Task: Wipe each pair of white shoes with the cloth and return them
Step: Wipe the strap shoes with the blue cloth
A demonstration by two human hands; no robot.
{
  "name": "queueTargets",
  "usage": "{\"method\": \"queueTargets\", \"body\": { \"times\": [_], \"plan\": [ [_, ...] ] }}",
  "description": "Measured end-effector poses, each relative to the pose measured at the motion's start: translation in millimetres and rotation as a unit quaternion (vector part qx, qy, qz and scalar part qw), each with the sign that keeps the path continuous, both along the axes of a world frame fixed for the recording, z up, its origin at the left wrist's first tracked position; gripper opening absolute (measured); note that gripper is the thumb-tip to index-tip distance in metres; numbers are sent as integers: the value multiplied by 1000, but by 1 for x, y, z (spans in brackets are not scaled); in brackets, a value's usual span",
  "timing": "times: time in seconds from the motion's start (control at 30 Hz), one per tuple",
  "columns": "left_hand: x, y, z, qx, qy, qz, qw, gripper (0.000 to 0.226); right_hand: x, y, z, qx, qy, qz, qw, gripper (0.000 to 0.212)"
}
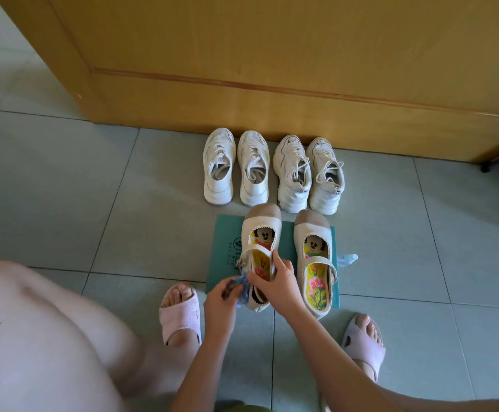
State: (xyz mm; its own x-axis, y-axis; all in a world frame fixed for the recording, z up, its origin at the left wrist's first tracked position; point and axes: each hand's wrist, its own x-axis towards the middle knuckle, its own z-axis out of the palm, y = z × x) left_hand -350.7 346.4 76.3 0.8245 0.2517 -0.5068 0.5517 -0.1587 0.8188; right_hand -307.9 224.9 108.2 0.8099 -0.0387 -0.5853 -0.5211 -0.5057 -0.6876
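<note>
So, the right hand [275, 282] curls its fingers over the strap of a cream strap shoe with a tan toe cap [260, 230], on the left half of a green mat [227, 233]. The left hand [220, 303] pinches a crumpled blue cloth [244, 295] at its heel side. Its mate [313, 263] sits on the right half. The mat's logo and the heel tabs of the white chunky sneakers [325, 185] beyond are unreadable.

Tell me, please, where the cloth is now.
Head view, lower centre: the blue cloth is in the left hand, against the heel of the shoe the right hand holds, over the green mat.
</note>
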Motion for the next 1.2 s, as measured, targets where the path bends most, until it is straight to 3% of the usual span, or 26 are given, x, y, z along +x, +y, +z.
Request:
{"method": "queueTargets", "body": {
  "times": [0.1,0.17,0.33,0.4,0.47,0.57,0.63,0.8,0.97,1.13,1.2],
  "plan": [
    [2,11,0,9,55,-88,995,9,1,1,2,-2,7,5,1000,91],
    [7,19,4,-33,102,-143,984,15,1,1,1,-4,13,7,1000,91],
    [17,47,11,-99,195,-189,957,25,2,-2,0,30,30,-11,999,82],
    [20,51,16,-92,170,-151,969,18,1,-4,-1,32,34,-23,999,74],
    [26,52,21,-104,145,-88,980,18,-3,-5,-1,-18,-16,-35,999,59],
    [40,48,29,-205,130,7,970,23,-6,-4,8,-54,-125,-56,989,32],
    [48,43,39,-266,109,56,956,15,-4,0,18,14,-122,-78,989,26],
    [66,24,52,-296,51,73,951,20,10,13,29,214,-51,-125,968,34],
    [88,5,51,-219,11,41,975,18,34,12,22,233,-70,-181,953,28],
    [115,4,40,-177,94,-33,979,35,64,-5,9,222,-63,-205,951,27],
    [120,1,34,-100,52,-51,992,34,83,-13,4,193,-70,-209,956,29]
  ]
}}
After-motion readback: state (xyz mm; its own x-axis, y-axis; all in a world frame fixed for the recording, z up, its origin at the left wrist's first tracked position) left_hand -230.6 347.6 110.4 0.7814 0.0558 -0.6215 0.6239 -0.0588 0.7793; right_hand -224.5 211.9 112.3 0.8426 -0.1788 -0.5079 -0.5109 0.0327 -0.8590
